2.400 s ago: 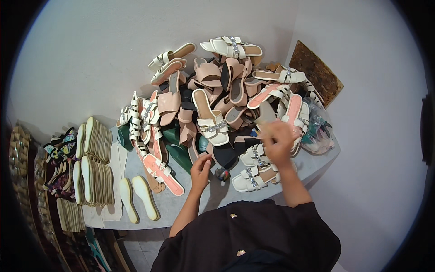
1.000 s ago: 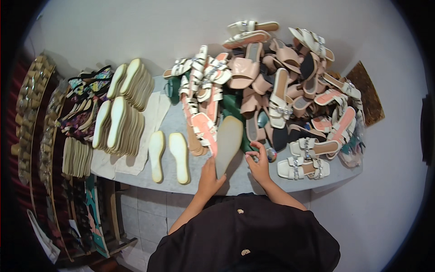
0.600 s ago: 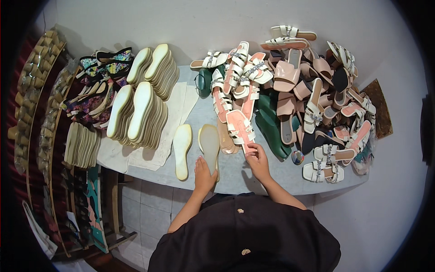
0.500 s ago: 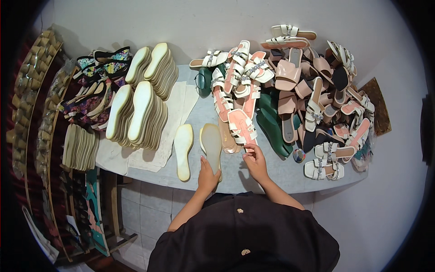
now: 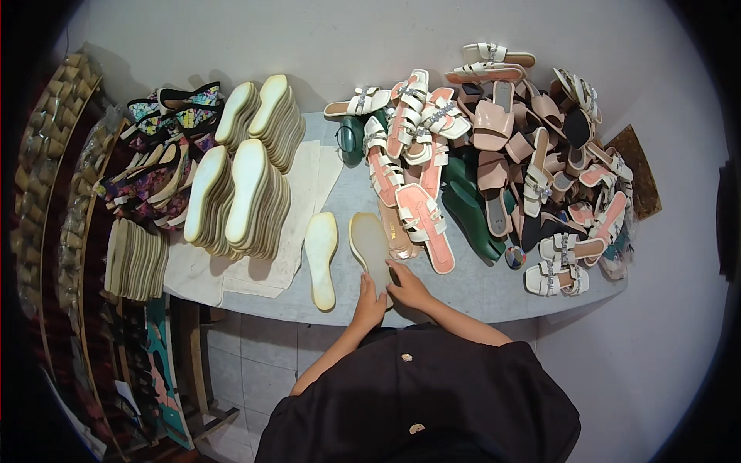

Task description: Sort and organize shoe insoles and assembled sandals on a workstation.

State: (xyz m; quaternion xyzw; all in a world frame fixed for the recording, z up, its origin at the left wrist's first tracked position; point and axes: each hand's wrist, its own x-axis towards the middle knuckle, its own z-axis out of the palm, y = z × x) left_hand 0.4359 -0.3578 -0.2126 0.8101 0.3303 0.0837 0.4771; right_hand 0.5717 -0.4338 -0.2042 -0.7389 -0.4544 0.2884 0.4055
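head: left fisheye of worn pair | faces down | table (image 5: 486,297) near, below

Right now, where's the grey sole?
Head view, middle, near the front of the table: the grey sole lies between a lone cream sole (left) and tan insoles (right), with left hand and right hand at its lower end.
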